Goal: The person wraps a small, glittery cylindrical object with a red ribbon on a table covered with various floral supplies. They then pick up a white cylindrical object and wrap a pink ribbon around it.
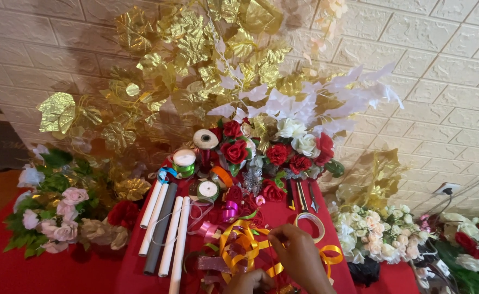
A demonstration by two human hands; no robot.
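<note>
Right hand: right hand reaches in from the near edge, fingers pinching the shiny gold ribbon.
Left hand: left hand low at the near edge, closed on the same ribbon.
Ribbon: looped at the near middle of the red cloth-covered surface.
Room: white and grey paper rolls crowd the left edge; clear tape ring just beyond the right hand.

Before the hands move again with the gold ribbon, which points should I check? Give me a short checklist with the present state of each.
1. Right hand on the gold ribbon: ok, its fingers pinch a strand.
2. Left hand on the ribbon: cannot tell, mostly cut off by the frame edge.
3. Ribbon free of tangles: not ok, loops overlap the pink ribbons.
4. Scissors in reach: ok, lying just beyond the ribbon.
5. Tape roll near: ok, beside the right hand.
</note>
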